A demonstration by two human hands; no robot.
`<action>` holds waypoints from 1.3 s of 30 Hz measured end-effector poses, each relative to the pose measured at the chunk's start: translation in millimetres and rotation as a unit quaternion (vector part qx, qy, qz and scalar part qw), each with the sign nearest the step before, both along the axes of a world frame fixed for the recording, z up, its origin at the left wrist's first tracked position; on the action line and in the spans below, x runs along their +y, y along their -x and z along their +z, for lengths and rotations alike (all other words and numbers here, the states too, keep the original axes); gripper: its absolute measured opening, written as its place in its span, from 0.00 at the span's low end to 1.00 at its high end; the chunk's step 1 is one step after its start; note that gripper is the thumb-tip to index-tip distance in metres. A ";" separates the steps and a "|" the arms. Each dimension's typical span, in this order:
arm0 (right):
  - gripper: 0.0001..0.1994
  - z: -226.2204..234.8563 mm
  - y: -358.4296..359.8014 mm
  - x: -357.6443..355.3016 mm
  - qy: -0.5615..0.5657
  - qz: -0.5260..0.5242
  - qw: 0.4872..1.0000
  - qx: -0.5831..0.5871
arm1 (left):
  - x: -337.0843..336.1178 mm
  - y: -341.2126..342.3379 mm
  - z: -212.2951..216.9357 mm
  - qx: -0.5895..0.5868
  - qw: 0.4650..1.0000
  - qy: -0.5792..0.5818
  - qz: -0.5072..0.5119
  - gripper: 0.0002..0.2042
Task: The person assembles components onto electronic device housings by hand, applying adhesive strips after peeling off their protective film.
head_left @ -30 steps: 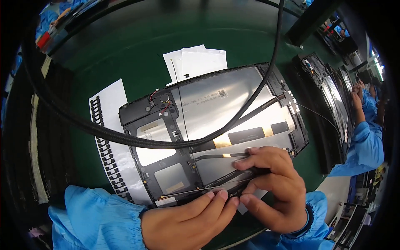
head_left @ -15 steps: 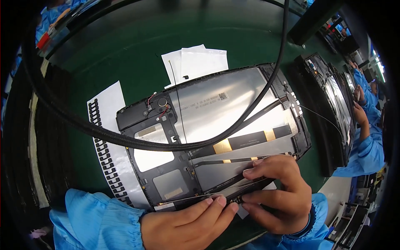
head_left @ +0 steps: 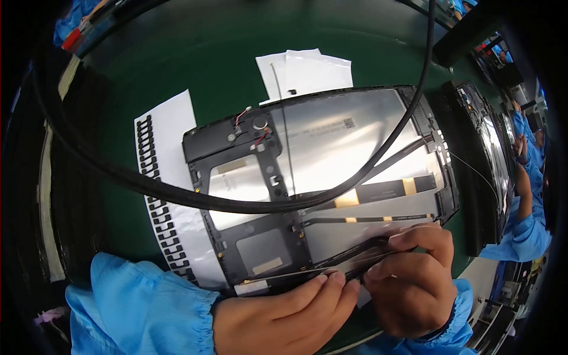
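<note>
In front of me lies an opened tablet-like device (head_left: 349,139), with a silver metal plate inside a black frame. My left hand (head_left: 296,313) rests along its near edge, fingers together and pressed on the frame. At the near right corner my right hand (head_left: 417,278) is closed, thumb and fingers pinching a thin black strip (head_left: 361,249) that arches over the metal. A thin line runs along the near edge between both hands. My fingers hide the strip's right end and part of the edge.
A thick black cable (head_left: 248,206) loops across the device. White sheets (head_left: 319,71) lie behind it; a sheet with rows of black pieces (head_left: 171,160) lies left. More black devices (head_left: 479,160) stand right, near a co-worker's blue sleeve (head_left: 526,231). Dark stacked panels (head_left: 26,207) stand far left.
The device and my hands appear farther right in the picture. The fingers of my right hand have drawn closer together, and the black strip beside them now arches up more.
</note>
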State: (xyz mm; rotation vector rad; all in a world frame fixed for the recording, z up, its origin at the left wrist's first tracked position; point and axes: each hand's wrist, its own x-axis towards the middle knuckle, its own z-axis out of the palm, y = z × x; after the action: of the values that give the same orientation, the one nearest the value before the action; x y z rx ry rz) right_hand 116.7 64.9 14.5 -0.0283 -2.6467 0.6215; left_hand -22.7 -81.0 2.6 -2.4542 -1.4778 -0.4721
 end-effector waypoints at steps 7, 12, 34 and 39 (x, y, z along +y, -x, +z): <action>0.10 -7.8 2.6 5.9 -0.009 0.039 0.998 0.044 | -3.4 -1.1 -6.9 -0.167 0.983 0.072 0.031 0.11; 0.13 3.2 -22.8 -25.3 0.022 -0.020 0.999 0.033 | -57.2 18.7 -0.2 -0.276 0.960 0.000 0.047 0.10; 0.05 -5.3 11.9 -96.3 0.166 0.084 0.979 0.080 | -80.1 15.0 -3.4 -0.260 0.931 0.133 0.220 0.17; 0.06 1.6 -40.8 -18.2 0.357 -0.007 0.934 -0.029 | -83.3 11.6 -9.5 -0.206 0.947 0.121 0.216 0.17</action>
State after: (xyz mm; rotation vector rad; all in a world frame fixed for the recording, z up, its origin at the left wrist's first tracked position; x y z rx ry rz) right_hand 157.6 46.7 16.0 -0.2789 -2.3203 1.5557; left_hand -34.2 -164.4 -6.9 -2.1751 -2.2972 -0.7813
